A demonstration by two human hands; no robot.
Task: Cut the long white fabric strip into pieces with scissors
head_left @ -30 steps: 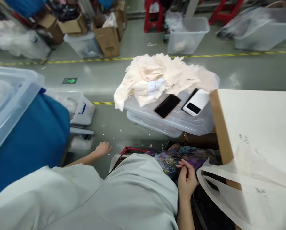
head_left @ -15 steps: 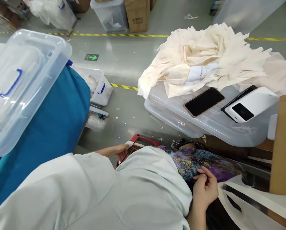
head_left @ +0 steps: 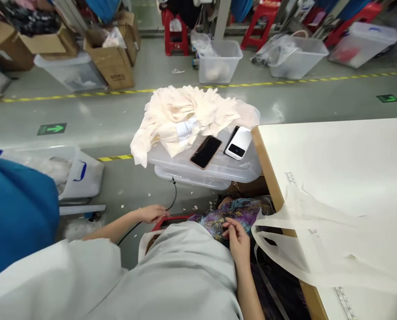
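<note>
At the near left of the scene, just beyond the wearer's pale shirt [head_left: 172,271], the left hand [head_left: 153,214] held a thin black cable [head_left: 176,194], its fingers curled closely around it. Near the middle, the right hand [head_left: 238,238] lay over the patterned cloth [head_left: 215,222] on the lap, fingers loosely bent, gripping nothing that could be seen. By the look of it, the handling was only at its beginning: the cable was in hand, but its upper end stood free, joined to nothing in view, and the dark phone [head_left: 206,152] and white device [head_left: 240,141] lay untouched on the clear plastic lid [head_left: 245,172] farther off, beside the cream fabric [head_left: 188,109]. The cable looked smooth and flexible; it rose from the hand in a bowed curve to a small plug, while the other part ran down toward the near left, over the grey floor [head_left: 135,189]. Where that part ended could not be told.
</note>
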